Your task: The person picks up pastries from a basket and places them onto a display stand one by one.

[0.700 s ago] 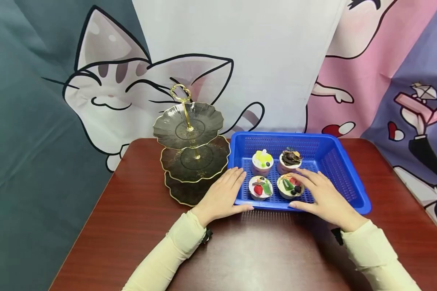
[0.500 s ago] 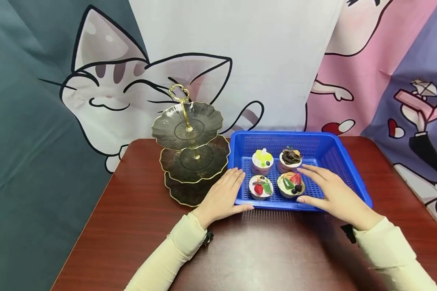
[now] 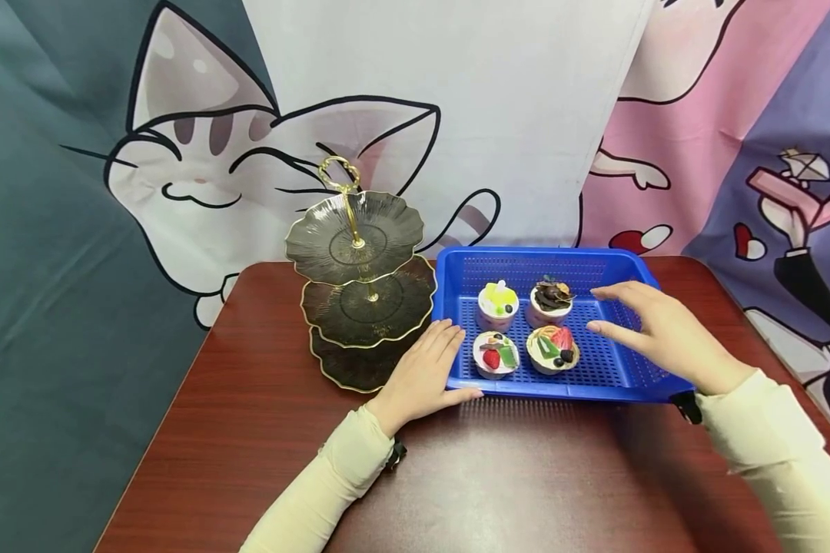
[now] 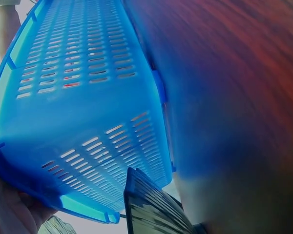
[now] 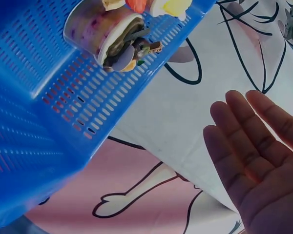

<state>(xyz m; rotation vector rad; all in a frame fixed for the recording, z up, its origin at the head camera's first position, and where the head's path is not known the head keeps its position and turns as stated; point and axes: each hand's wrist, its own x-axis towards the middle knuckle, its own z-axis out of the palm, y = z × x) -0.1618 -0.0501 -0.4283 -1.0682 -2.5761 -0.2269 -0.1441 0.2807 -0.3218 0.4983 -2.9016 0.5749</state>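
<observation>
Head: hands point(image 3: 423, 372) apart, near basket rim point(image 3: 560, 391)

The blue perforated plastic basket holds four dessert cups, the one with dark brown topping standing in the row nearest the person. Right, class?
Wrong row: the head view shows the dessert cup with dark brown topping in the far row of the blue plastic basket.

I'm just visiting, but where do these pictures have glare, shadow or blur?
Head view: pale glare on the near middle of the table, and a dark shadow beside the right sleeve; left wrist view: the table looks soft and blurred, with a bluish patch near the blue basket; right wrist view: the right hand looks dark against the brighter backdrop.
</observation>
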